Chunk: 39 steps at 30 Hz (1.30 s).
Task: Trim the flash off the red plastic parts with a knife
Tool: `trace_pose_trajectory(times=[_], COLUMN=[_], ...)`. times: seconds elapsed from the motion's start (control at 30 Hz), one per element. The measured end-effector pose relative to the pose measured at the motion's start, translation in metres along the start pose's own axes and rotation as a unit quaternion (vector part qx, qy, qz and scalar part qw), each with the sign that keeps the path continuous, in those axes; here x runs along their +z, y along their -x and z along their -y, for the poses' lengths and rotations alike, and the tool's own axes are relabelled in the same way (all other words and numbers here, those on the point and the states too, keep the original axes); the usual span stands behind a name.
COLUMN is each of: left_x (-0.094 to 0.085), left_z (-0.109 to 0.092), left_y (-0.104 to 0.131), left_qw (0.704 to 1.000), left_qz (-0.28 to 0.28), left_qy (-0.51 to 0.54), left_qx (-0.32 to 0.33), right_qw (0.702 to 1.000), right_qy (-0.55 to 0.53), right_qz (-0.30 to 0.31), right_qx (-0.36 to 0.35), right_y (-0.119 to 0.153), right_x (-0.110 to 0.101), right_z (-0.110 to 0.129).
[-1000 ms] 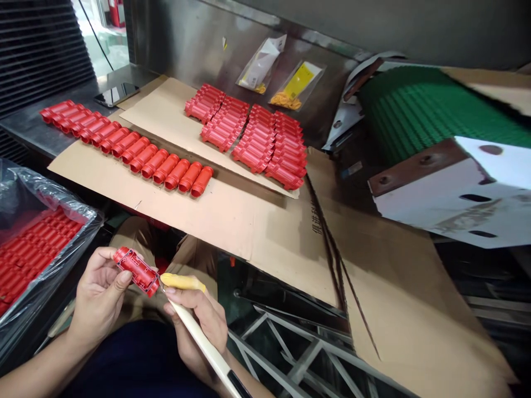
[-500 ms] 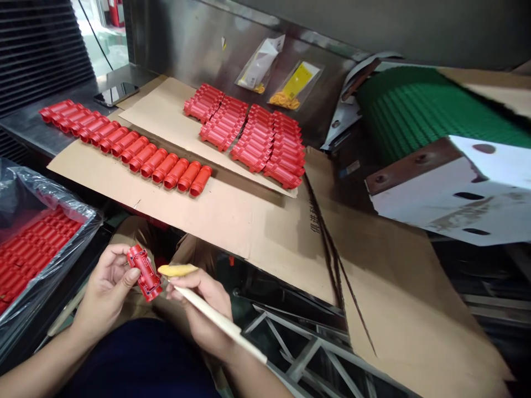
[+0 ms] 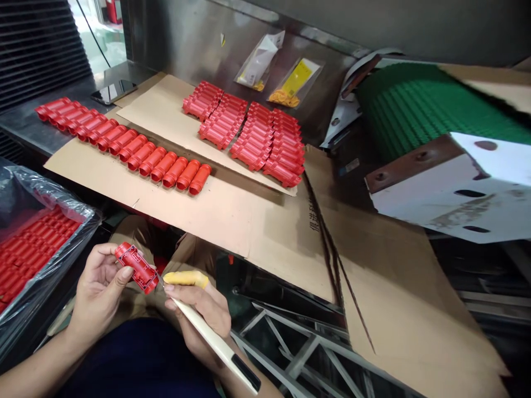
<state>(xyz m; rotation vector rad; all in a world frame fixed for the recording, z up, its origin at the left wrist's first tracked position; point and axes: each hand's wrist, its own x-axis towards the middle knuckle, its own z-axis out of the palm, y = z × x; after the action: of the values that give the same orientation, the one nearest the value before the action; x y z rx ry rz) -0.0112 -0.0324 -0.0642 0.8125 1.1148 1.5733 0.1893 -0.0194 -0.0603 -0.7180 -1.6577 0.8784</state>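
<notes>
Low over my lap, my left hand (image 3: pixel 99 284) is closed around a red plastic tube-shaped part (image 3: pixel 136 267), thumb across its side. The part is tilted, with its ribbed, recessed face toward me. In my right hand (image 3: pixel 203 307) is a slim white-handled knife (image 3: pixel 207 329) with a black end, gripped like a pen. Its thin tip points at the lower right edge of the red part; whether it touches cannot be made out. A yellow finger cot (image 3: pixel 186 278) covers my right index finger.
A slanting row of red tube parts (image 3: pixel 147 157) lies on cardboard (image 3: pixel 232 229); further red parts (image 3: pixel 253 135) sit behind. A plastic-lined bin (image 3: pixel 78 232) of red parts stands left. A phone (image 3: pixel 114 92), two plastic bags (image 3: pixel 296 83) and a green ribbed roll (image 3: pixel 435 110) are further back.
My left hand has moved slightly left and turned the red part to a flatter slant. The knife has rotated, so its black end now shows, and its tip is nearer the part's edge.
</notes>
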Motion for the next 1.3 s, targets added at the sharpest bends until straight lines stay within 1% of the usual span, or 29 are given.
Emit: trace_pose_trajectory(times=[0.27,0.37,0.47,0.5,0.53,0.6,0.63,0.67,0.73,0.77,0.8,0.83,0.87,0.9,0.93,0.97,1.0,1.03,1.07,1.13,1.17,1.2,1.23,1.27,1.3], left_x=[-0.001,-0.002,-0.002,-0.003,-0.003,-0.002,-0.002,-0.001,0.001,0.003,0.003,0.004,0.005,0.005,0.005,0.004,0.004,0.004,0.003,0.003,0.004,0.004,0.004,0.004,0.004], left_z=[0.000,0.001,0.002,0.002,0.001,0.001,0.001,0.000,0.000,0.000,-0.001,-0.001,-0.001,-0.001,-0.001,-0.001,-0.001,0.000,0.001,0.001,0.001,0.001,0.000,-0.001,-0.002], left_y=[0.001,0.001,0.002,0.002,0.002,0.002,0.001,0.001,0.000,0.000,0.000,0.000,0.001,0.002,0.003,0.004,0.005,0.006,0.007,0.007,0.007,0.007,0.007,0.007,0.006], left_qw=[1.000,1.000,0.999,0.999,0.999,0.999,0.999,0.999,0.998,0.998,0.998,0.997,0.996,0.995,0.992,0.989,0.986,0.982,0.978,0.973,0.973,0.973,0.975,0.978,0.981], left_qz=[-0.011,-0.013,-0.014,-0.016,-0.018,-0.020,-0.019,-0.018,-0.017,-0.018,-0.019,-0.019,-0.020,-0.022,-0.022,-0.022,-0.020,-0.016,-0.012,-0.011,-0.014,-0.019,-0.023,-0.028,-0.032], left_qy=[-0.006,-0.011,-0.029,-0.034,-0.039,-0.039,-0.037,-0.035,-0.035,-0.040,-0.049,-0.063,-0.081,-0.100,-0.120,-0.137,-0.152,-0.162,-0.170,-0.179,-0.179,-0.176,-0.172,-0.167,-0.161], left_qx=[-0.002,0.002,0.006,0.007,0.005,-0.006,-0.014,-0.024,-0.040,-0.042,-0.039,-0.030,-0.015,0.004,0.026,0.050,0.073,0.095,0.116,0.144,0.148,0.145,0.135,0.121,0.106], right_qw=[1.000,0.999,0.996,0.996,0.997,0.991,0.981,0.971,0.959,0.961,0.968,0.979,0.990,0.998,0.996,0.982,0.956,0.927,0.897,0.847,0.823,0.797,0.772,0.757,0.763], right_qy=[0.001,-0.003,-0.029,-0.028,-0.013,0.060,0.105,0.143,0.177,0.172,0.154,0.123,0.082,0.027,-0.041,-0.116,-0.191,-0.259,-0.318,-0.407,-0.448,-0.489,-0.526,-0.546,-0.538], right_qz=[0.010,0.008,0.034,0.049,0.066,0.101,0.115,0.125,0.135,0.128,0.113,0.095,0.073,0.049,0.026,0.009,-0.002,-0.010,-0.018,-0.027,-0.019,0.009,0.055,0.108,0.151], right_qx=[-0.001,0.033,0.076,0.065,0.035,-0.064,-0.113,-0.146,-0.175,-0.176,-0.164,-0.135,-0.084,-0.014,0.069,0.151,0.221,0.272,0.306,0.340,0.349,0.353,0.353,0.343,0.324], right_y=[0.001,0.000,-0.004,-0.006,-0.009,-0.014,-0.016,-0.017,-0.015,-0.013,-0.010,-0.007,-0.003,-0.001,0.001,0.002,0.002,0.001,0.000,-0.002,-0.002,-0.002,-0.002,-0.002,-0.002], right_x=[0.001,0.000,-0.002,-0.003,-0.005,-0.007,-0.008,-0.008,-0.008,-0.006,-0.005,-0.003,-0.001,0.002,0.005,0.008,0.011,0.014,0.016,0.018,0.018,0.016,0.013,0.008,0.004], right_z=[-0.001,0.000,-0.002,-0.003,-0.004,-0.005,-0.005,-0.005,-0.007,-0.008,-0.010,-0.012,-0.014,-0.015,-0.016,-0.016,-0.016,-0.015,-0.013,-0.009,-0.006,-0.003,0.000,0.003,0.005])
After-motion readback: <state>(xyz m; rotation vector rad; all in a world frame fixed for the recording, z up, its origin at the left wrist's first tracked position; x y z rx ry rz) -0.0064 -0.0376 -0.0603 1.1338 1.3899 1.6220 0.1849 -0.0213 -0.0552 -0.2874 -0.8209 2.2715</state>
